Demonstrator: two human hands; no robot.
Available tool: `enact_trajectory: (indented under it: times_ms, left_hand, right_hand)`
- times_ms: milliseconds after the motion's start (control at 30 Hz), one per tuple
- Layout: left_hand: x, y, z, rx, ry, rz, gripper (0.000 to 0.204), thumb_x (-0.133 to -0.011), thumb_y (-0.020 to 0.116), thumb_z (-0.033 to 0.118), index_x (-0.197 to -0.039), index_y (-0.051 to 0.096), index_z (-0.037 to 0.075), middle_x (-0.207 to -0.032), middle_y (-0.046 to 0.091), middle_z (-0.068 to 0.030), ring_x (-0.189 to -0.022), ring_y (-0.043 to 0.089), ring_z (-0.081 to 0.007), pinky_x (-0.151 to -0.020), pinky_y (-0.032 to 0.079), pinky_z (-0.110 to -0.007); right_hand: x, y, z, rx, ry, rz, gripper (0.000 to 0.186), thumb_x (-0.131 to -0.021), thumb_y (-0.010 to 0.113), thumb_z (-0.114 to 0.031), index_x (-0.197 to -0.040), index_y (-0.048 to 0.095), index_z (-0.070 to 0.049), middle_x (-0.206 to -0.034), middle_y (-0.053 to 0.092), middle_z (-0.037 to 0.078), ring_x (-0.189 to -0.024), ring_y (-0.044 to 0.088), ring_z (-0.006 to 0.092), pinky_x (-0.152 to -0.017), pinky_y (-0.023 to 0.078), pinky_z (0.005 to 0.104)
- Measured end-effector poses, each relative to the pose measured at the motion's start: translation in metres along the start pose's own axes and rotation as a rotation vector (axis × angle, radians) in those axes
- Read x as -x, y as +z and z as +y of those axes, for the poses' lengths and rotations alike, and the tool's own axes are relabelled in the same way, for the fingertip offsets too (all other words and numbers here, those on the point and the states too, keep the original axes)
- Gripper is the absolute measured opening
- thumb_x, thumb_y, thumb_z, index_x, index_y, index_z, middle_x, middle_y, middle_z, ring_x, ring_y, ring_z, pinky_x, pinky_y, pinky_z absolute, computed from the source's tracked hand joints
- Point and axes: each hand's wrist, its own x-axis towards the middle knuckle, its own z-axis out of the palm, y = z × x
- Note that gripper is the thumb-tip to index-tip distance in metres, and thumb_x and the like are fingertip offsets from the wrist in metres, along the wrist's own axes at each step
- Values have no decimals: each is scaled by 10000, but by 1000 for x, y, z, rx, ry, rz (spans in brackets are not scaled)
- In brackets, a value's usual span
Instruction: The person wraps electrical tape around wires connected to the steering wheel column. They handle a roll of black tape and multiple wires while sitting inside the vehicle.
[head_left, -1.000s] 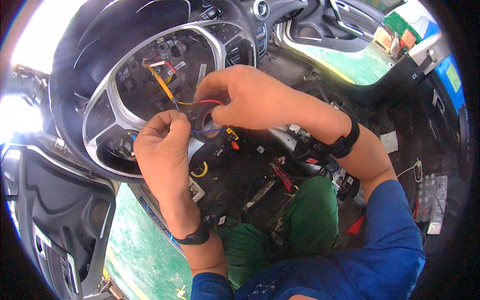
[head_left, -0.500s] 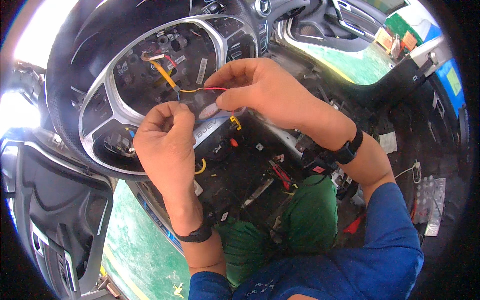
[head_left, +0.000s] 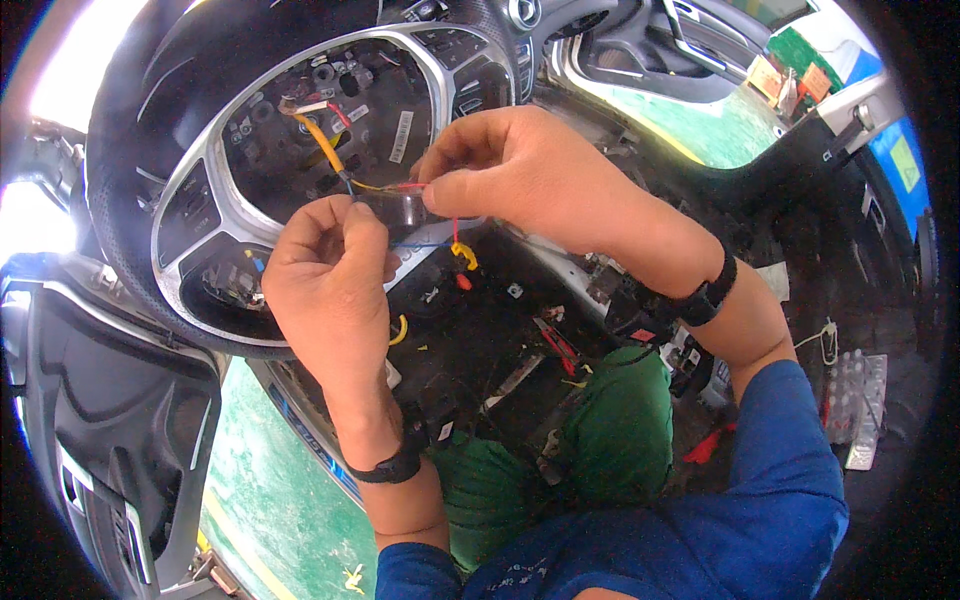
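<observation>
Right hand (head_left: 520,175): in front of the steering wheel (head_left: 120,225), at the lower right of its opened hub; thumb and forefinger curled close around the near end of a red wire (head_left: 411,186), but cannot tell whether the tips press on it. Left hand (head_left: 330,270): in front of the wheel's lower spoke, thumb and forefinger pressed together, apparently pinching a blue wire (head_left: 425,245) just under the end of an orange sleeve (head_left: 318,142), which slants down across the hub. A thin yellow wire (head_left: 368,186) leaves the same sleeve end and meets the red one in front of the hub, between the hands. Red and blue both run to a yellow connector (head_left: 465,256), hanging below and to the right of the hub, with a small red piece (head_left: 463,283) just under it. Change over the last second: right thumb has risen toward the forefinger, and both tips now sit nearer the yellow-red meeting point; left grip about unchanged. Judgement: left is steadying the sleeve end while right has settled at the join. Grey blur below the join, in front of the wheel: not identifiable.
</observation>
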Motion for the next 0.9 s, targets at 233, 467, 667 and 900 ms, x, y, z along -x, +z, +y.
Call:
enact_trajectory:
  times_ms: [233,467,667,900]
  left_hand:
    - [0,-4,-3,36,18,-6,124,-903,646,80,-901,653,-43,-710,631,-19,-578,574,-53,-538,455,-184]
    - [-2,-6,-4,79,34,-23,141,-924,620,81,-930,651,-56,-692,646,-51,-564,585,-76,-543,459,-198]
    - [-2,-7,-1,83,6,-20,164,-933,613,104,-935,654,-55,-674,640,-57,-567,587,-87,-547,455,-205]
    - [-2,-6,1,139,9,-24,164,-938,607,113,-915,658,-41,-650,613,-37,-552,550,-81,-533,424,-211]
  right_hand:
    - [1,1,3,48,18,-61,285,-731,693,-208,-889,726,27,-737,691,91,-672,615,129,-657,497,285]
    - [3,2,5,96,14,-54,248,-736,679,-136,-917,728,26,-758,701,99,-692,626,132,-666,505,290]
    - [2,3,18,-105,46,-56,257,-763,653,-37,-997,710,53,-895,719,97,-795,649,142,-758,510,271]
    - [3,10,43,-360,24,-78,297,-765,678,-5,-1058,658,44,-949,693,77,-852,643,146,-815,508,277]
